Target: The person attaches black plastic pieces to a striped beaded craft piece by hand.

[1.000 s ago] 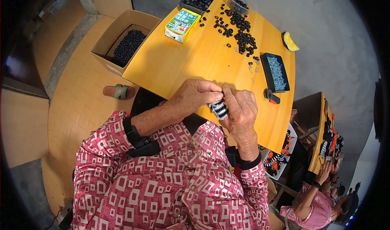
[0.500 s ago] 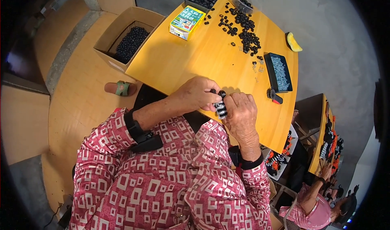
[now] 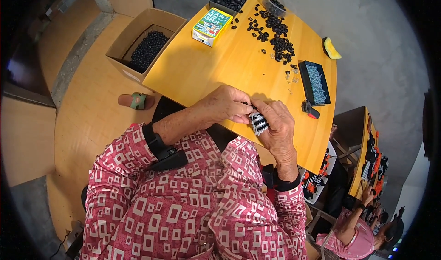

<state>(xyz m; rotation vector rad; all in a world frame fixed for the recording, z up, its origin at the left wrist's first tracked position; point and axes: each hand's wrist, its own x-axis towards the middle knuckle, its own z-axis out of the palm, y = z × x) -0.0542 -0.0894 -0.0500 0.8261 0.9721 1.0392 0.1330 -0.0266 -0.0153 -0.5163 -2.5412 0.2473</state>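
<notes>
- Yellow wood-look table (image 3: 183, 85) fills the middle, grey floor past its far edge. Clock directions run from the hands, 12 being straight across the tabletop.
- Nearest, at 6, it's the wearer's pink top (image 3: 183, 205) with pale squares, plus black straps on both wrists.
- Next up, a striped knitted piece (image 3: 260, 124), black and white, sits between the two hands at the table's near edge.
- Left hand (image 3: 225, 104) comes at it from 9: thumb and forefinger pressed together, pinching the piece's top end. Something dark is right there, too covered to make out.
- Right hand (image 3: 278, 124) is on the 3 side, fingers bent and gripping the piece along its side; can't tell exactly where the hidden fingertips land.
- Around 3 there's a black-and-red tool (image 3: 312, 110), just beside a black tray (image 3: 326, 92) of pale bluish bits, more like 2.
- Loose black pieces (image 3: 282, 48) are scattered toward 1, running up to a see-through plastic container.
- Yellow-and-green box (image 3: 212, 26) at 11, near a dark bin (image 3: 219, 6) full of black pieces just shy of 12.
- Off the table: green-strapped sandal (image 3: 137, 101) at 9, cardboard box (image 3: 121, 67) holding dark beads at 10.
- Way over between 4 and 5, a co-worker in pink (image 3: 353, 241) sits at another table with striped and orange stuff on it.
</notes>
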